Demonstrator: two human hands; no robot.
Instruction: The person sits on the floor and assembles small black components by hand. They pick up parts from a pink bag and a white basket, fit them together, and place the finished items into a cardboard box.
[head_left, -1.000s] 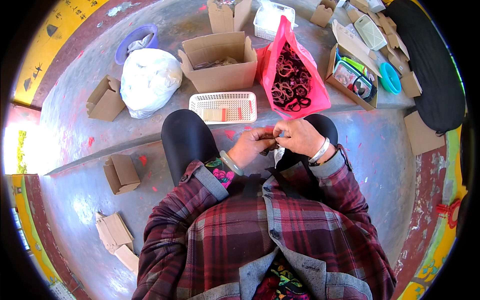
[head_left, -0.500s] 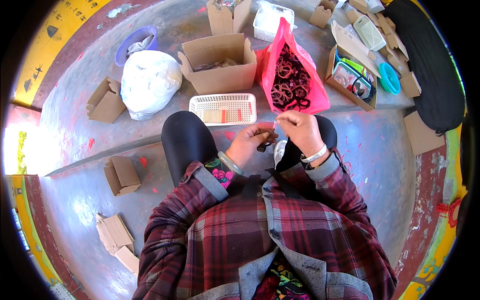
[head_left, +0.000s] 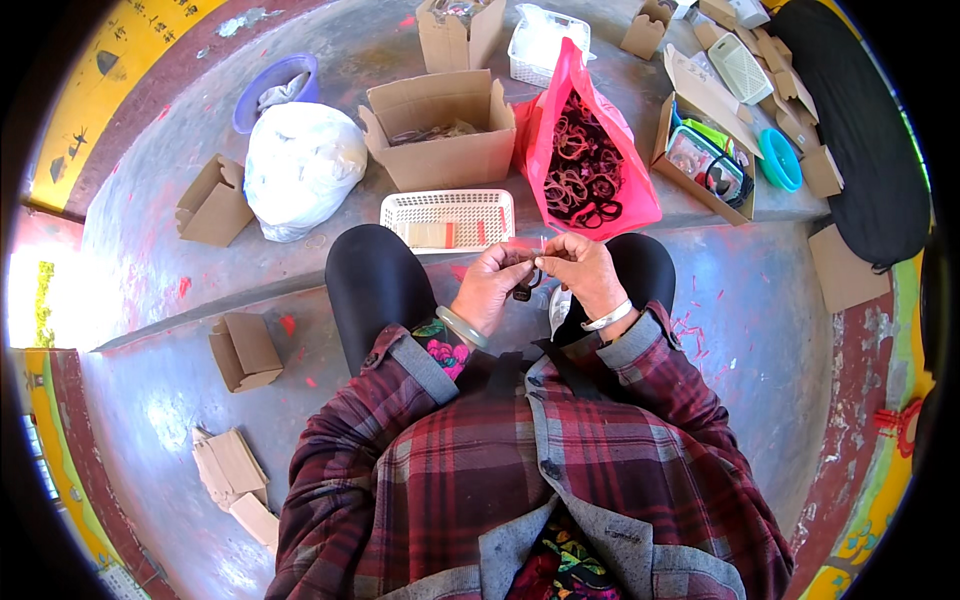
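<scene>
Just beyond the hands, a white basket (head_left: 395, 207) holds pale strips (head_left: 428, 235); farther out stands a cardboard box (head_left: 450, 165) with clear plastic (head_left: 445, 132) inside. Beyond the right hand (head_left: 588, 275), a pink bag (head_left: 643, 205) gapes over dark and pinkish loops (head_left: 590, 165). The hands meet at their fingertips: the left hand (head_left: 485, 290) pinches a dark loop (head_left: 522, 292) hanging below; whether the right also grips it, I cannot tell. Knees (head_left: 375, 270) flank both hands; a white bag (head_left: 303, 170) sits beyond the left one.
</scene>
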